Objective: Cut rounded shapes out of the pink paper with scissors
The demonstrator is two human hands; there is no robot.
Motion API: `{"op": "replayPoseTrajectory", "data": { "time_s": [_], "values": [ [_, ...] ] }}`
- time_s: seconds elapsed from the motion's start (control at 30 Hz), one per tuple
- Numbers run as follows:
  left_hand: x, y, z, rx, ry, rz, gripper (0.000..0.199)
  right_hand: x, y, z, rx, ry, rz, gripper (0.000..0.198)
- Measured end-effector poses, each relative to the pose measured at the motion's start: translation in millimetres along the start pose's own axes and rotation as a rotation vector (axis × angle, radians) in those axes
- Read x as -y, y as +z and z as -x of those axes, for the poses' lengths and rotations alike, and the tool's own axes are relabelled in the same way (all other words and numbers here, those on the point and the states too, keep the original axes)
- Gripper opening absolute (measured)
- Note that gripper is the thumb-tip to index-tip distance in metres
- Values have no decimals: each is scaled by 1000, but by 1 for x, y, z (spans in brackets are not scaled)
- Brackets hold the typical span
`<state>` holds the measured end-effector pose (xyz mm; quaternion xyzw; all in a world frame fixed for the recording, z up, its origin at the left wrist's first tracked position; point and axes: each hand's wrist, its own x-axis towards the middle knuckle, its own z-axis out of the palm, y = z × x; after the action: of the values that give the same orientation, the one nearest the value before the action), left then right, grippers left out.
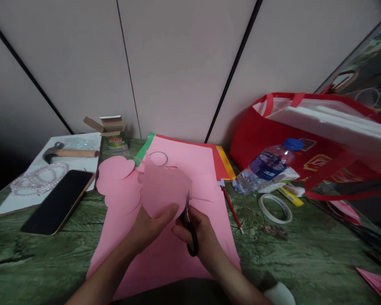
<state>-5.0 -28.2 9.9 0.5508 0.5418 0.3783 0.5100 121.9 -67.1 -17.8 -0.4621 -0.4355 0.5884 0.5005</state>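
My left hand point(155, 224) grips a piece of pink paper point(165, 186) by its lower edge, thumb on the near face. The paper stands tilted up, with a rounded outline and a pointed top corner. In my right hand point(200, 231) is a pair of black-handled scissors point(193, 245), fingers in the loops. Their blades point up and lie at the paper's right edge. Beneath both hands is a large pink sheet point(165, 258). Several cut pink rounded pieces point(122, 190) overlap just left of my left hand.
Coloured sheets point(224, 163) lie behind. To the left are a phone point(59, 203), a hammer point(73, 153), bead strings point(41, 180) and an opened small box point(116, 140). To the right are a red pencil point(232, 209), tape roll point(275, 209), bottle point(266, 167) and red bag point(273, 114).
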Motion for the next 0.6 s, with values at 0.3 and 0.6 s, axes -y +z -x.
{"op": "replayPoseTrajectory", "data": {
  "time_s": [0.3,0.6],
  "values": [
    [9,-2,-3,47,49,40,46,-5,-1,-1,-4,-25,9,29],
    [9,-2,-3,67,69,70,38,-2,1,0,-7,2,-26,25]
  ]
}}
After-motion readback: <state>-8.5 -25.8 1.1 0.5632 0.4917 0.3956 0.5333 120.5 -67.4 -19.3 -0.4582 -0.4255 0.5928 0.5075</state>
